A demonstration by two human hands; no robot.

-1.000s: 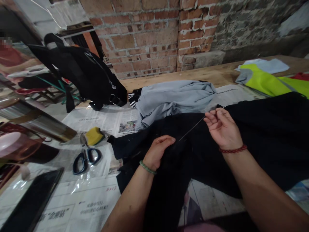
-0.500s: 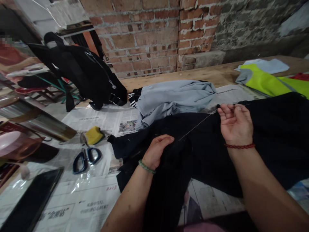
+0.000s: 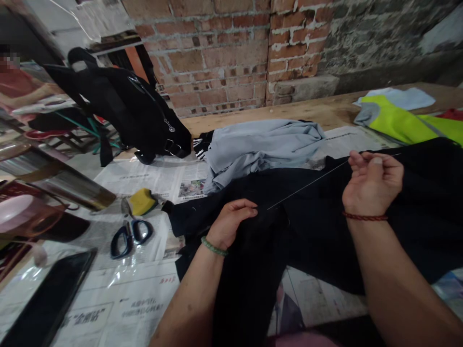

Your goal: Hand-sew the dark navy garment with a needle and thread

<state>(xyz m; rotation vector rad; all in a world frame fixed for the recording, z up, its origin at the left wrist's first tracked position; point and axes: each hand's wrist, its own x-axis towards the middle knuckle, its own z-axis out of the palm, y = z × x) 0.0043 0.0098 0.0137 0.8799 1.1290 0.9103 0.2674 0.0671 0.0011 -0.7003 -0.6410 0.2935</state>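
Observation:
Dark navy-black cloth (image 3: 318,231) lies across the table in front of me. My left hand (image 3: 233,219), with a green bead bracelet, pinches a fold of it between thumb and fingers. From the cloth just right of that pinch, a pale thread (image 3: 307,184) runs taut, up and right, to my right hand (image 3: 374,180). The fingers of my right hand, raised over the cloth, are closed on the thread and a thin sliver like a sewing needle (image 3: 396,154), which pokes out to the right. A red braided bracelet circles that wrist.
Scissors (image 3: 130,236), a yellow sponge (image 3: 142,201) and a phone (image 3: 50,299) lie on newspaper at left, near a steel flask (image 3: 68,178). Behind are a black backpack (image 3: 126,111), grey clothing (image 3: 264,144) and neon-yellow cloth (image 3: 398,120). Another person (image 3: 21,86) sits at far left.
My right hand has moved right and slightly outward, drawing a longer stretch of thread from the cloth. My left hand has shifted slightly left, still pinching the cloth.

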